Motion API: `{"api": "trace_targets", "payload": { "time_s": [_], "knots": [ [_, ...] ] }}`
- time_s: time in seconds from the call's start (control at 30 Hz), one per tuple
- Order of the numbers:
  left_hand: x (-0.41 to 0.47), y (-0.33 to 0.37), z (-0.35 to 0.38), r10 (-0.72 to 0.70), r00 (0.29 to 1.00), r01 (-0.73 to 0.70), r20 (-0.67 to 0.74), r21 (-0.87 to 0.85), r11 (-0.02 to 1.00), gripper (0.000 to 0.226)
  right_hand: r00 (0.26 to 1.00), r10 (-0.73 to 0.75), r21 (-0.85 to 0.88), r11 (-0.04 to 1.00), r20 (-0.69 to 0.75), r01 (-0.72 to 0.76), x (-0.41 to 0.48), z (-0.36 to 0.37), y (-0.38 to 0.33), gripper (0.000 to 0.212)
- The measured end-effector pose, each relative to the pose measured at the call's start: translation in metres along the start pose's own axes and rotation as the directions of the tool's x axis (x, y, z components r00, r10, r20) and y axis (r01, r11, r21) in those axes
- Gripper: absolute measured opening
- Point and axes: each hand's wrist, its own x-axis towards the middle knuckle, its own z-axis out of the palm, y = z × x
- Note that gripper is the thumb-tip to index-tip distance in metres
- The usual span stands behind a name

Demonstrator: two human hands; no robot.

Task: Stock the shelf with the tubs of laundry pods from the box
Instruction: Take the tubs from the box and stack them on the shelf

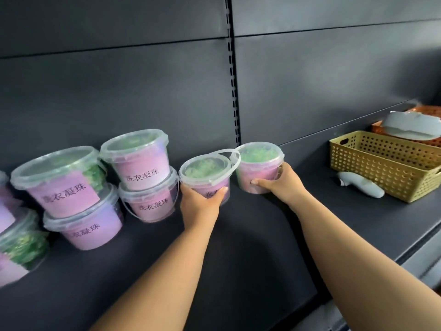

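Both my hands reach onto a dark shelf (250, 235), each with a clear tub of green laundry pods bearing a pink label. My left hand (200, 199) grips one tub (205, 174) from the front, its handle raised. My right hand (276, 181) grips a second tub (259, 163) from the right side, close to the back panel. Further left, several more tubs stand in stacks of two: one stack (145, 175) next to my left hand, another stack (71, 197) beyond it, and a third stack (16, 235) cut off by the frame edge. The box is out of view.
A yellow perforated basket (381, 168) stands on the shelf to the right, with an orange basket (420, 130) holding grey pieces behind it. A pale grey object (360, 183) lies in front of the yellow basket. A slotted upright (235, 91) divides the back panel.
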Motion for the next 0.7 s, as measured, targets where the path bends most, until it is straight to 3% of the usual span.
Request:
{"api": "trace_targets", "payload": {
  "time_s": [0.3, 0.5, 0.63, 0.7],
  "knots": [
    [0.029, -0.006, 0.021, -0.011, 0.995, 0.013, -0.098, 0.025, 1.000, 0.106, 0.998, 0.017, 0.014, 1.000, -0.058, -0.016, 0.013, 0.003, 0.003, 0.075],
    [0.030, -0.006, 0.019, -0.047, 0.998, 0.047, -0.033, 0.003, 0.999, 0.106, 0.999, 0.023, 0.055, 0.998, -0.031, -0.021, 0.010, 0.004, 0.003, 0.082],
    [0.032, -0.007, 0.017, -0.069, 0.998, 0.069, 0.013, -0.017, 0.997, 0.105, 1.000, -0.010, 0.057, 0.998, 0.017, 0.009, 0.010, 0.004, 0.000, 0.077],
    [0.032, -0.008, 0.016, -0.067, 0.998, 0.067, 0.016, -0.023, 0.997, 0.106, 1.000, -0.013, 0.030, 0.999, 0.017, 0.013, 0.009, 0.003, -0.001, 0.064]
  ]
}}
